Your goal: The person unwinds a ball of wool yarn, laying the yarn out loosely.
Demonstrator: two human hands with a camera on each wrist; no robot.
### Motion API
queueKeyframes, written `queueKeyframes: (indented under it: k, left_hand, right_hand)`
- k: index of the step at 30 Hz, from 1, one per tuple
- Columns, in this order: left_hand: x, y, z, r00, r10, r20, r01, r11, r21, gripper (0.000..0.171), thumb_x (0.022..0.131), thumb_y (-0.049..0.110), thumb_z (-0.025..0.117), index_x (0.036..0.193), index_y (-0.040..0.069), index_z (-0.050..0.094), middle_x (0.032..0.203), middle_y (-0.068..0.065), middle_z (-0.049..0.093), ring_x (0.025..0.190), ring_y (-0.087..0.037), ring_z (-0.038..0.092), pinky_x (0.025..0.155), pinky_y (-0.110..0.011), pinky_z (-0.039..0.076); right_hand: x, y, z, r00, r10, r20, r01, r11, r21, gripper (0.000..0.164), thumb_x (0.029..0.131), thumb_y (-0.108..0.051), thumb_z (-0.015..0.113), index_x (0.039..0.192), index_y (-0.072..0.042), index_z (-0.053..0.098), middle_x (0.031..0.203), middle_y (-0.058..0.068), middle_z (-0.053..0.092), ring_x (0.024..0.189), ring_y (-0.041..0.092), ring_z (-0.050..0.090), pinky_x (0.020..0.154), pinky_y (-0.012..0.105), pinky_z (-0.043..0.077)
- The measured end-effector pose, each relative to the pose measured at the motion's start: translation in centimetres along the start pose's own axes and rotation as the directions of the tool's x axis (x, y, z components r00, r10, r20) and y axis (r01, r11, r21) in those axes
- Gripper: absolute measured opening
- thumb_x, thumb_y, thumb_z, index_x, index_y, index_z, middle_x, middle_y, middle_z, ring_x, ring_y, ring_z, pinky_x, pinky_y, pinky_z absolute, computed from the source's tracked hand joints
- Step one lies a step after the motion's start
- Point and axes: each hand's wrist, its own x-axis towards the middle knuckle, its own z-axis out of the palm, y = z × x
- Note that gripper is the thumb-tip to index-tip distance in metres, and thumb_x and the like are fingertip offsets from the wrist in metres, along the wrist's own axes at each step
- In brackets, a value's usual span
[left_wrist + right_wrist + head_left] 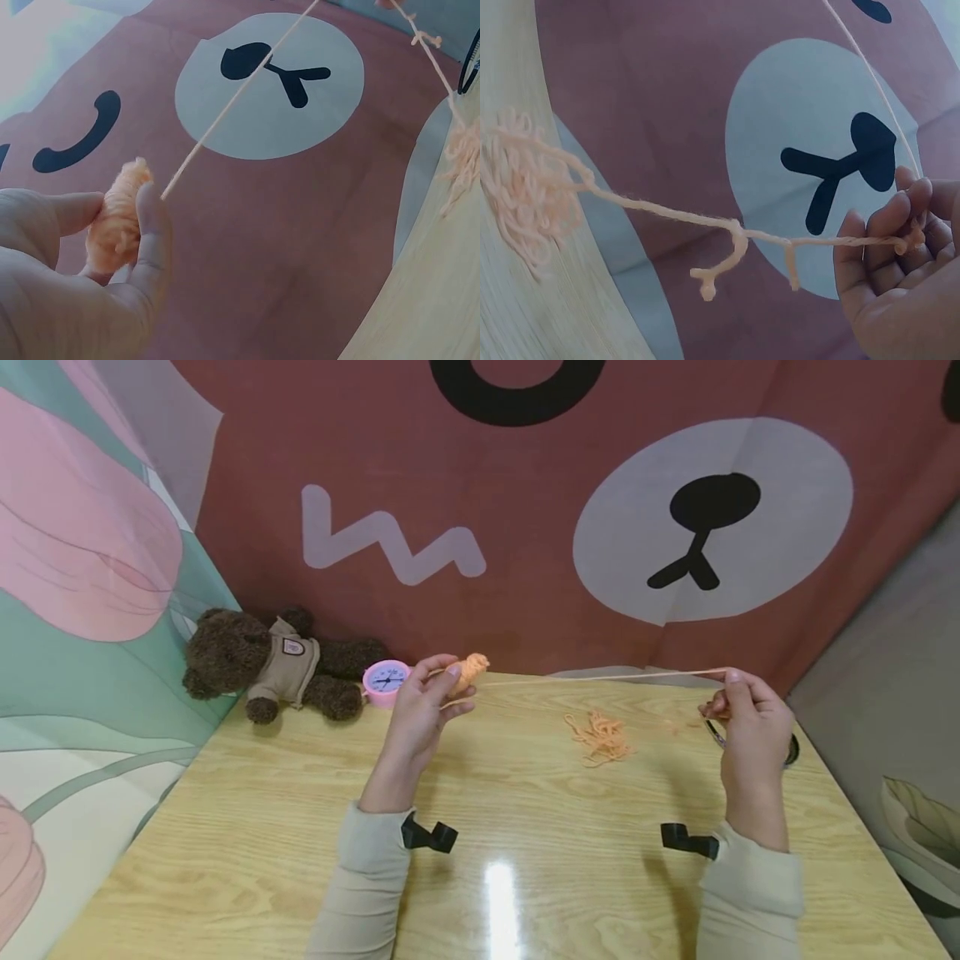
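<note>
My left hand (422, 714) holds a small wound ball of orange yarn (118, 217) between thumb and fingers, raised above the back of the table. From the ball a taut yarn strand (630, 677) stretches across to my right hand (753, 718). There the thumb and fingertips pinch the strand, as the right wrist view shows. A slack, slightly knotted length (682, 216) with short loops hangs from the right hand down to a loose tangle of yarn (602, 739) lying on the table between the hands.
A brown teddy bear (288, 660) in a beige shirt lies at the back left of the wooden table (570, 852). Beside it stands a pink alarm clock (387, 682). A dark, round-edged object (792, 750) is partly hidden behind my right hand. A printed curtain (525, 610) hangs behind.
</note>
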Motion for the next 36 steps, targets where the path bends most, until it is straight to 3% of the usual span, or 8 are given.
queueKeyframes:
  k: [9, 16, 19, 22, 26, 29, 32, 36]
  left_hand:
    - [0.6, 0.1, -0.4, 0.991, 0.028, -0.132, -0.038, 0.997, -0.074, 0.034, 0.1, 0.003, 0.06, 0.13, 0.012, 0.048, 0.11, -0.004, 0.054, 0.089, -0.011, 0.062, 0.07, -0.024, 0.059]
    - [0.4, 0.4, -1.1, 0.997, 0.026, -0.077, -0.032, 0.997, -0.076, 0.028, 0.103, 0.006, 0.055, 0.131, 0.007, 0.052, 0.113, -0.007, 0.063, 0.109, -0.023, 0.067, 0.082, -0.026, 0.06]
    - [0.2, 0.5, -1.1, 0.999, 0.006, -0.047, -0.009, 0.998, -0.07, 0.02, 0.104, 0.012, 0.056, 0.123, 0.008, 0.054, 0.11, -0.007, 0.069, 0.101, -0.02, 0.072, 0.08, -0.029, 0.062]
    - [0.0, 0.4, -1.1, 0.999, -0.042, -0.015, 0.042, 0.999, 0.015, 0.014, 0.105, 0.022, 0.057, 0.116, 0.013, 0.055, 0.111, -0.007, 0.073, 0.087, -0.015, 0.073, 0.071, -0.029, 0.063]
    - [-0.2, 0.4, -1.0, 0.995, -0.095, 0.006, 0.093, 0.982, 0.165, 0.016, 0.105, 0.031, 0.056, 0.114, 0.018, 0.056, 0.117, -0.011, 0.073, 0.073, -0.009, 0.07, 0.05, -0.02, 0.053]
    - [-0.3, 0.4, -0.7, 0.995, -0.096, 0.007, 0.093, 0.975, 0.203, 0.018, 0.105, 0.03, 0.057, 0.116, 0.015, 0.057, 0.116, -0.014, 0.073, 0.064, -0.006, 0.065, 0.042, -0.018, 0.04]
    - [-0.4, 0.3, -0.2, 0.997, -0.073, 0.023, 0.067, 0.978, 0.198, 0.02, 0.105, 0.025, 0.058, 0.12, 0.011, 0.056, 0.109, -0.011, 0.071, 0.063, -0.006, 0.059, 0.043, -0.017, 0.04]
    - [-0.4, 0.0, 0.6, 0.993, -0.047, 0.105, 0.03, 0.987, 0.16, 0.019, 0.104, 0.014, 0.059, 0.121, 0.007, 0.055, 0.105, -0.003, 0.062, 0.075, -0.008, 0.062, 0.058, -0.019, 0.055]
  right_hand:
    - [0.3, -0.5, -1.4, 0.996, 0.041, -0.083, -0.036, 0.997, 0.061, 0.033, 0.097, -0.029, 0.067, 0.106, 0.003, 0.072, 0.069, 0.005, 0.053, 0.06, 0.016, 0.055, 0.061, 0.02, 0.057]
    - [1.0, -0.7, -2.7, 0.987, 0.091, -0.132, -0.068, 0.983, 0.171, 0.032, 0.096, -0.024, 0.071, 0.105, 0.006, 0.072, 0.063, 0.005, 0.055, 0.054, 0.018, 0.057, 0.057, 0.024, 0.057]
    - [1.1, -0.7, -3.0, 0.984, 0.134, -0.114, -0.126, 0.989, 0.08, 0.03, 0.098, -0.027, 0.067, 0.106, 0.001, 0.073, 0.066, 0.003, 0.057, 0.058, 0.016, 0.057, 0.058, 0.021, 0.057]
    - [1.0, -0.4, -3.2, 0.984, 0.171, -0.039, -0.174, 0.982, -0.072, 0.027, 0.1, -0.03, 0.063, 0.107, -0.006, 0.074, 0.073, 0.0, 0.059, 0.066, 0.012, 0.058, 0.061, 0.018, 0.055]
    - [0.9, -0.1, -3.1, 0.981, 0.185, 0.056, -0.16, 0.94, -0.303, 0.026, 0.103, -0.034, 0.057, 0.111, -0.015, 0.073, 0.082, -0.005, 0.062, 0.072, 0.007, 0.061, 0.064, 0.012, 0.054]
    - [0.8, 0.1, -2.9, 0.98, 0.181, 0.082, -0.131, 0.9, -0.415, 0.027, 0.105, -0.035, 0.054, 0.115, -0.016, 0.071, 0.087, -0.008, 0.064, 0.075, 0.004, 0.063, 0.067, 0.01, 0.054]
    - [0.7, 0.3, -2.4, 0.979, 0.178, 0.104, -0.117, 0.895, -0.431, 0.029, 0.105, -0.034, 0.054, 0.118, -0.013, 0.069, 0.086, -0.009, 0.065, 0.076, 0.004, 0.065, 0.068, 0.009, 0.054]
    - [0.4, 0.6, -1.0, 0.97, 0.141, 0.198, -0.029, 0.875, -0.483, 0.033, 0.105, -0.036, 0.053, 0.12, -0.011, 0.069, 0.083, -0.009, 0.066, 0.077, 0.004, 0.066, 0.07, 0.01, 0.055]
